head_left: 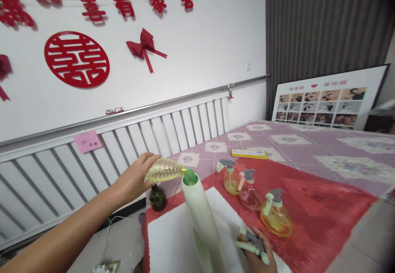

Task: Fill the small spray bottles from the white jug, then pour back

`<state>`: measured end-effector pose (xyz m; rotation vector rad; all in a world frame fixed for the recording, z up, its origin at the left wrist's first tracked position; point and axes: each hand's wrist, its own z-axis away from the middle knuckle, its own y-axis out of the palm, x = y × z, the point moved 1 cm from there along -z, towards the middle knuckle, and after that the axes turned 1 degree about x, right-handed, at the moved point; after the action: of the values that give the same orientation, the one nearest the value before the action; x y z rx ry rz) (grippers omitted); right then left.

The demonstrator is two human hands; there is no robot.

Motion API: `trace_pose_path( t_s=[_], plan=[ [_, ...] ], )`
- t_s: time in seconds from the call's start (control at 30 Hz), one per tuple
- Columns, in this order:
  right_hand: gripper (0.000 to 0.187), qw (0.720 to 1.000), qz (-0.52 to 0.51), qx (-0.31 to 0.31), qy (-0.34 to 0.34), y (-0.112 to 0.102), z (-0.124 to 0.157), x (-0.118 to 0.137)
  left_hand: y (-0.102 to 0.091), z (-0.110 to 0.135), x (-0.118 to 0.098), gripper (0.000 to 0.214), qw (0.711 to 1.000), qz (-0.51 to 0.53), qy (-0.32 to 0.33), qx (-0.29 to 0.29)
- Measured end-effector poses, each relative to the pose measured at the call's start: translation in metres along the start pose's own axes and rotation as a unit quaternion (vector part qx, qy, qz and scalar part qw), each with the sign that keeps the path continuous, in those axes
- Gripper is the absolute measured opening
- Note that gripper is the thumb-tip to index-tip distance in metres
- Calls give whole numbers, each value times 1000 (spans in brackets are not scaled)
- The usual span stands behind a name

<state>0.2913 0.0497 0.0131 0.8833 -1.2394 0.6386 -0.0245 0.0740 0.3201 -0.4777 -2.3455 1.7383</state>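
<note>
My left hand (142,176) grips a clear yellowish ribbed plastic bottle (165,170), tipped nearly level. Its mouth meets a small green funnel (190,177) in the neck of a tall pale green bottle (202,219). That bottle rises from the bottom of the view, and its base is out of sight. Lower right, my right hand (262,252) is closed around a grey and light green trigger spray head (254,242). A dark green bottle (158,198) stands below my left hand. A white cloth (166,240) lies under the pale bottle.
Three round spray bottles stand right of the pale bottle: yellowish (231,181), pink (250,195) and amber (276,219). They rest on a red cloth (317,211). A yellow flat box (249,154) lies behind them. Along the wall runs a white radiator (166,133).
</note>
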Motion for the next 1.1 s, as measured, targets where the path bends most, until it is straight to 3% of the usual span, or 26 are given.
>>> trace_pose_path(
  t_s=[1.1],
  plan=[
    [71, 1000, 5, -11, 3, 1, 3, 5, 0, 0, 1, 73, 1000, -10, 17, 1]
  ],
)
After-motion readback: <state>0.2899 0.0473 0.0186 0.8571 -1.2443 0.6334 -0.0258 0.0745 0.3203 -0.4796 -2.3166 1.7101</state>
